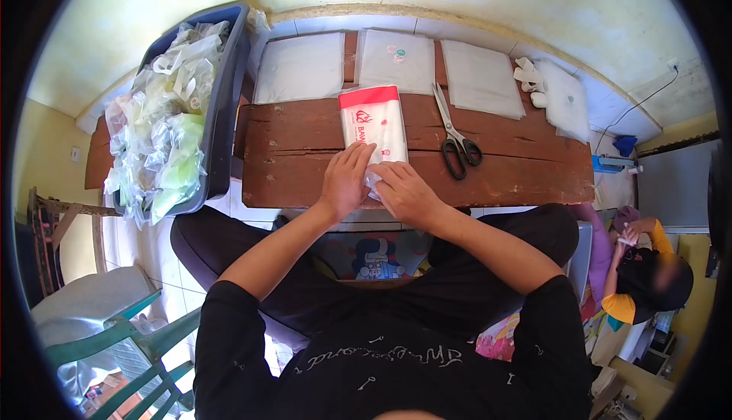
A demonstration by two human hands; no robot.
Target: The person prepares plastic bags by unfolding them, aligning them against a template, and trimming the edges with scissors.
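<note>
A white plastic packet with a red band and red print (374,119) lies on the brown wooden table (290,168), its near end under my hands. My left hand (348,180) rests on its lower left part, fingers together and pointing forward. My right hand (404,193) touches the near edge, its fingers bent around a bit of clear plastic (373,180). What lies beneath the left palm is hidden. Black-handled scissors (460,150) lie to the right of the packet, blades pointing away from me.
Stacks of clear plastic bags (301,69) line the table's far side. A dark bin (217,168) full of bagged plastic stands at the left. White rolled pieces (528,77) lie at the far right. Another person (648,275) sits at right; a green chair (130,336) is at lower left.
</note>
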